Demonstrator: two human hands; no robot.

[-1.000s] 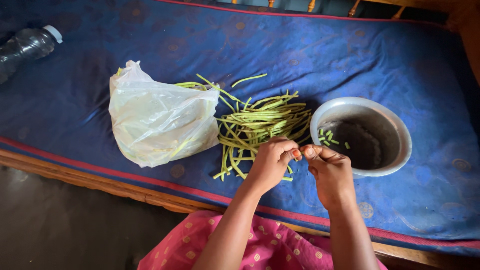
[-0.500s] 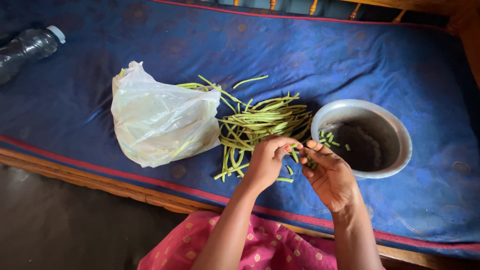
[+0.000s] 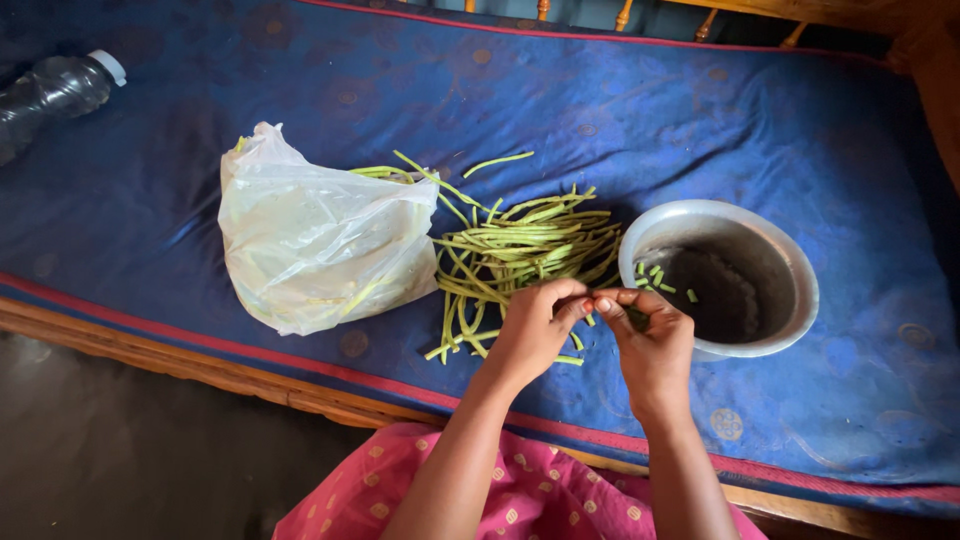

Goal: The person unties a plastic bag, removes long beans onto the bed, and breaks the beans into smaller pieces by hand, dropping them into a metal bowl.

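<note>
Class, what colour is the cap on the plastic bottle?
White, on the bottle cap, in the head view.

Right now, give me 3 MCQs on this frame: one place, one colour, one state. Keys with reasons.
1. Where does the pile of long beans lie?
A. Inside the bowl
B. Between the plastic bag and the metal bowl
C. On the floor

2. What colour is the mattress cover?
A. Blue
B. Green
C. White

3. How are the left hand and right hand placed?
A. Far apart
B. Both in the bag
C. Fingertips meeting, pinching a bean

Key: 1 B, bag lies left and bowl right of the pile. 2 A, patterned blue cloth. 3 C, fingertips touch beside the bowl's rim.
</note>
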